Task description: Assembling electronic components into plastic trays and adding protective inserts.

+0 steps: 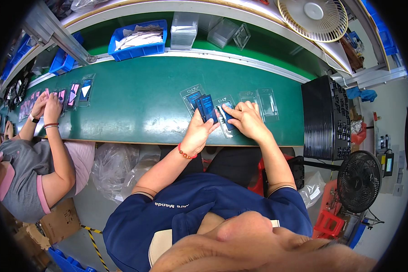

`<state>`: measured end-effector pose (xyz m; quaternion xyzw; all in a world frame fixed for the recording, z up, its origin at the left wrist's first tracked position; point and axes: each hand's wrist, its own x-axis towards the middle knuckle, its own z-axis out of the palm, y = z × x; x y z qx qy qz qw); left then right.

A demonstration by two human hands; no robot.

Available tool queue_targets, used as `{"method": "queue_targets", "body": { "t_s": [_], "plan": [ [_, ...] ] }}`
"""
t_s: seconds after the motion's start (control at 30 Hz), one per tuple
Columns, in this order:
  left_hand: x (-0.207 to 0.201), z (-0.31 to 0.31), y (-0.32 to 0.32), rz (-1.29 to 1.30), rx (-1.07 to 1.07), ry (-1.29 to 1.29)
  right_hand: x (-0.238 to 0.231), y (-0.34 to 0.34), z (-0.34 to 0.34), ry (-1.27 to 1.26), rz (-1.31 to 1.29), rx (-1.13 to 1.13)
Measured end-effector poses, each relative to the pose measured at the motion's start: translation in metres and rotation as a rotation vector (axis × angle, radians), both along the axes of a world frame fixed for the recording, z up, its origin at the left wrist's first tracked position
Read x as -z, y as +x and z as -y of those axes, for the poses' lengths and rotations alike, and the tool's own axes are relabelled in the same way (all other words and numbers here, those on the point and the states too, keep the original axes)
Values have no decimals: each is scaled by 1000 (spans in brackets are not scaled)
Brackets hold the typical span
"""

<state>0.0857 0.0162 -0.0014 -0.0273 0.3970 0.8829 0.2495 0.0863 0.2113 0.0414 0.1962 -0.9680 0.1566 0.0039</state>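
My left hand (198,129) is closed around a small fanned stack of dark blue cards (206,105), held just above the bench. Beside it, my right hand (250,120) has its fingers stretched out. Its fingertips touch a blue card (230,123) lying in a clear plastic blister tray (222,100). Part of that card is covered by the fingers. Partly behind the stack lies another clear tray (186,94) with a blue card in it. To the right of my right hand are clear trays (270,103) with no card visible in them.
A green bench (145,99) runs across. Further left, a co-worker's hands (47,105) work over a row of trays with pink and blue cards (72,95). A blue bin (138,51) and clear boxes (184,31) stand at the back. Black stacked trays (319,119) rise at the right end.
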Motion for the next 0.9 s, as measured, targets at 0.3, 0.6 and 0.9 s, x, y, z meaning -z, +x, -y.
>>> {"method": "queue_targets", "body": {
  "t_s": [0.3,0.6,0.9],
  "plan": [
    [-7,8,-21,-170,-134,-156,14,-15,36,32,-229,159],
    [-8,-16,-12,-297,4,-180,24,0,19,-1241,248,342],
    [-9,-32,-6,3,190,129,4,10,-50,-1305,188,586]
  ]
}}
